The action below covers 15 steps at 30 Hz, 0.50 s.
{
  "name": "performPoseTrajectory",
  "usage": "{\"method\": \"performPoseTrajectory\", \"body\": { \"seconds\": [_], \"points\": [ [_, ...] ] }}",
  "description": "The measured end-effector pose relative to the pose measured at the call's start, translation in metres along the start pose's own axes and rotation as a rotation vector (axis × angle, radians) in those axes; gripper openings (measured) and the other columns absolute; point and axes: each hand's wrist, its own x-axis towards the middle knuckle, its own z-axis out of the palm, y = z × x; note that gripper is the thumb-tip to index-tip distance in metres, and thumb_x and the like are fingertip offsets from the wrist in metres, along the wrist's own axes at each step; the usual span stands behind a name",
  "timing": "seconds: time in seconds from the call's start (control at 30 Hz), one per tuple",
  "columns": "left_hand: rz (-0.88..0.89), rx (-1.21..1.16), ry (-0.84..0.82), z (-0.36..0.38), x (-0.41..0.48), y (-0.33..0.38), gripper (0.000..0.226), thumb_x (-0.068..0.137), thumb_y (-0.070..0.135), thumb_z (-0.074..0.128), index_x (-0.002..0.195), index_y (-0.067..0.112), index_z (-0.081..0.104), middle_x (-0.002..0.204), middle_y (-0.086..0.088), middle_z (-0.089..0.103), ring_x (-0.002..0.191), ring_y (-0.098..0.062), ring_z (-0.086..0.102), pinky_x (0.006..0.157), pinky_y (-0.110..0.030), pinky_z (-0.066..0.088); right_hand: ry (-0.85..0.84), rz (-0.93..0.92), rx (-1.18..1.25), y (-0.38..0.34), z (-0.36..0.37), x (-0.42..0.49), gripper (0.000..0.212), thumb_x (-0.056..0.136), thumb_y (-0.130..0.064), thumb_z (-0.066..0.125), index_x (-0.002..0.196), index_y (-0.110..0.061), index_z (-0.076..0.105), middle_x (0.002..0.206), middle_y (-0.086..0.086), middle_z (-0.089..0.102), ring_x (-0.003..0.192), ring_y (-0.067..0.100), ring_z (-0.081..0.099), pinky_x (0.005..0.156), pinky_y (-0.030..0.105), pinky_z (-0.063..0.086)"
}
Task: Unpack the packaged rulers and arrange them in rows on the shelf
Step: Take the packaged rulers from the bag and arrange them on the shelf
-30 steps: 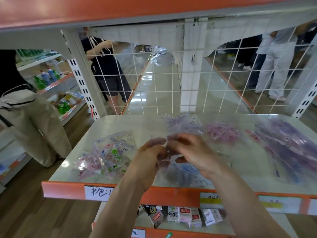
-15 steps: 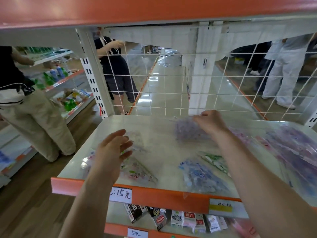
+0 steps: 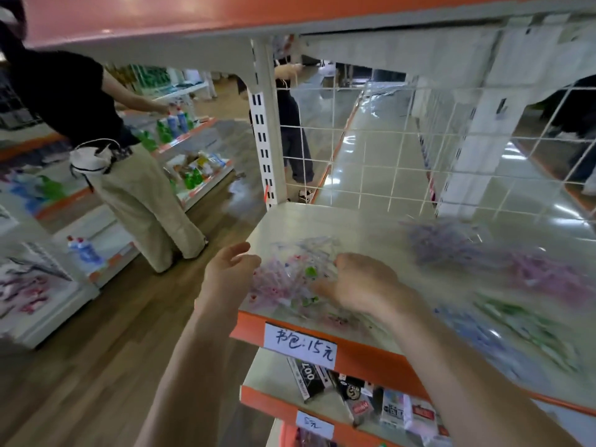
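A pile of clear-wrapped rulers [image 3: 290, 279] with pink and green prints lies at the front left corner of the white shelf [image 3: 338, 227]. My left hand [image 3: 230, 279] hovers at the pile's left edge, fingers spread, holding nothing. My right hand [image 3: 361, 285] sits on the pile's right side with fingers curled down onto the packets; blur hides whether it grips one. More packets lie further right: a purple bundle [image 3: 445, 240] at the back, a pink-purple one [image 3: 548, 279], and blue and green ones [image 3: 516, 327] near the front.
A white wire grid [image 3: 387, 140] closes the shelf's back, and an orange shelf hangs low overhead. The orange front edge carries a handwritten price label [image 3: 300, 343]. Small boxes [image 3: 354, 388] fill the lower shelf. A person in beige trousers [image 3: 135, 195] stands at the left aisle.
My right hand left the purple bundle at the back and came down to the front left pile. My left hand moved to that pile's left edge. The view swung left.
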Motion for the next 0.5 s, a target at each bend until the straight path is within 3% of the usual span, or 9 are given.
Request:
{"method": "performPoseTrajectory", "body": {
  "seconds": [0.07, 0.17, 0.23, 0.3, 0.4, 0.5],
  "points": [
    [0.050, 0.135, -0.065, 0.002, -0.002, -0.003, 0.033, 0.089, 0.015, 0.059, 0.121, 0.021, 0.059, 0.114, -0.002, 0.062, 0.092, -0.015, 0.060, 0.067, -0.024, 0.043, 0.054, -0.031, -0.117, -0.015, 0.011, 0.001, 0.046, 0.090, -0.050, 0.055, 0.119, -0.014, 0.055, 0.117, 0.007, 0.057, 0.106, 0.027, 0.058, 0.076, 0.030, 0.041],
    [0.137, 0.287, -0.144, 0.007, -0.008, -0.006, 0.039, 0.091, 0.015, 0.056, 0.130, 0.020, 0.055, 0.126, -0.003, 0.057, 0.102, -0.015, 0.055, 0.079, -0.025, 0.042, 0.098, -0.050, -0.173, -0.025, 0.017, 0.007, 0.036, 0.089, -0.046, 0.058, 0.112, -0.018, 0.060, 0.112, 0.006, 0.061, 0.098, 0.024, 0.060, 0.071, 0.029, 0.039],
    [0.164, 0.344, -0.166, 0.010, -0.010, -0.007, 0.041, 0.091, 0.013, 0.054, 0.132, 0.019, 0.053, 0.127, -0.003, 0.055, 0.101, -0.014, 0.053, 0.082, -0.024, 0.039, 0.007, -0.036, -0.136, -0.023, 0.010, 0.013, 0.039, 0.082, -0.054, 0.063, 0.099, -0.019, 0.059, 0.099, 0.002, 0.062, 0.085, 0.022, 0.057, 0.066, 0.028, 0.038],
    [0.180, 0.391, -0.215, 0.013, -0.011, -0.009, 0.044, 0.090, 0.011, 0.055, 0.133, 0.021, 0.052, 0.128, -0.004, 0.055, 0.102, -0.017, 0.056, 0.084, -0.025, 0.042, -0.118, 0.005, -0.032, -0.019, 0.002, 0.018, 0.052, 0.074, -0.064, 0.065, 0.098, -0.018, 0.058, 0.094, 0.002, 0.059, 0.084, 0.022, 0.056, 0.066, 0.028, 0.040],
    [0.235, 0.597, -0.306, 0.022, -0.016, -0.014, 0.055, 0.084, 0.011, 0.060, 0.135, 0.026, 0.049, 0.134, -0.006, 0.047, 0.117, -0.025, 0.052, 0.098, -0.038, 0.045, -0.166, 0.034, 0.091, -0.017, -0.004, 0.020, 0.049, 0.075, -0.066, 0.063, 0.085, -0.019, 0.055, 0.082, -0.001, 0.055, 0.078, 0.020, 0.053, 0.058, 0.028, 0.038],
    [0.260, 0.660, -0.355, 0.027, -0.020, -0.015, 0.063, 0.082, 0.013, 0.063, 0.140, 0.029, 0.043, 0.141, -0.002, 0.039, 0.125, -0.026, 0.044, 0.104, -0.042, 0.041, -0.161, 0.059, 0.069, -0.018, -0.004, 0.020, 0.046, 0.077, -0.057, 0.065, 0.099, -0.017, 0.056, 0.087, 0.001, 0.054, 0.080, 0.021, 0.053, 0.062, 0.028, 0.038]
  ]
}}
